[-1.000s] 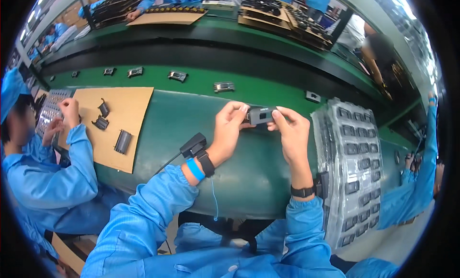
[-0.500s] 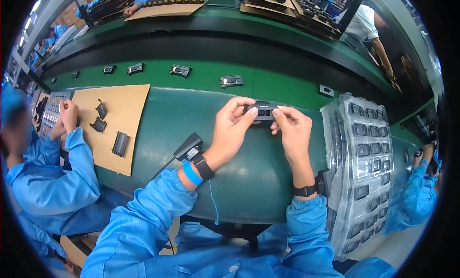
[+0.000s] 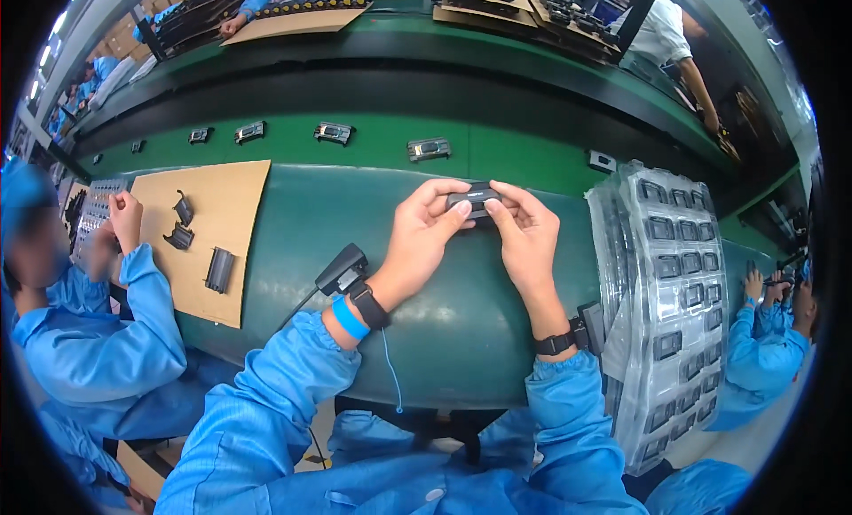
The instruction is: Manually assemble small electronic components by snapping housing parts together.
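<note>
A small dark plastic housing (image 3: 472, 196) is held between my two hands over the far side of the green mat. My left hand (image 3: 428, 233) grips its left end, thumb on the near face and fingers behind. My right hand (image 3: 527, 240) pinches the right end, its thumb pressed on the front near the middle. Part of the housing is covered by both thumbs. Beyond it, on the green strip, lies a similar dark part with a shiny inset (image 3: 429, 149).
Clear plastic trays (image 3: 661, 328) of dark frames are stacked at my right. On the left, a cardboard sheet (image 3: 232, 222) carries several black parts, beside a co-worker's arm (image 3: 146, 284). A black device (image 3: 342, 268) sits by my left wrist. More parts line the green strip.
My right hand has moved left and its thumb has slid inward over the housing. The housing has shifted slightly left and tilted, hiding more of its openings.
</note>
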Demonstrator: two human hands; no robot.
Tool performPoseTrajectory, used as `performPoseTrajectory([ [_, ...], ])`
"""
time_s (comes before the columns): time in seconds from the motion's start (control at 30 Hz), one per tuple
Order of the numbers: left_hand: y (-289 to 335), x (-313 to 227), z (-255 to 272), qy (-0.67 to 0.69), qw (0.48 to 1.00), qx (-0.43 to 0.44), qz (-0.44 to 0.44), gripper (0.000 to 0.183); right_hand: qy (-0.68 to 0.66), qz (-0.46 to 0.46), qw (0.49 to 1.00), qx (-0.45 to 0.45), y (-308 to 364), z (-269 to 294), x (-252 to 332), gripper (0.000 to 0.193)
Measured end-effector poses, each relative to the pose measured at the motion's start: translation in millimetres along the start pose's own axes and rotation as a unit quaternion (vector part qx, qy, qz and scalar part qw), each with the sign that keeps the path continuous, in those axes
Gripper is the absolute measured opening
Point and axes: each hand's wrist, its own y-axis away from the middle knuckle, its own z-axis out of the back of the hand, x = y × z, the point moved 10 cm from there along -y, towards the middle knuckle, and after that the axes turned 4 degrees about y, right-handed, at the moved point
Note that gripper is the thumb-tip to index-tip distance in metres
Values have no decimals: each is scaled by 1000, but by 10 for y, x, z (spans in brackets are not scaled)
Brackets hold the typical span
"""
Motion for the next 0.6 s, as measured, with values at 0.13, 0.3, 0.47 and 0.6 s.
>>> performPoseTrajectory([
  [0.13,-17,-6,132,-19,999,-18,-27,19,59,-27,998,28,-6,-15,13,21],
  [0.3,-24,56,188,55,997,-49,10,14,145,79,986,3,57,-85,226,17],
  [0.47,-26,79,178,-23,999,-40,11,16,184,89,979,17,34,-77,201,18],
  [0.6,-40,1,161,-35,998,-40,-19,24,11,-49,999,4,17,-44,-69,21],
])
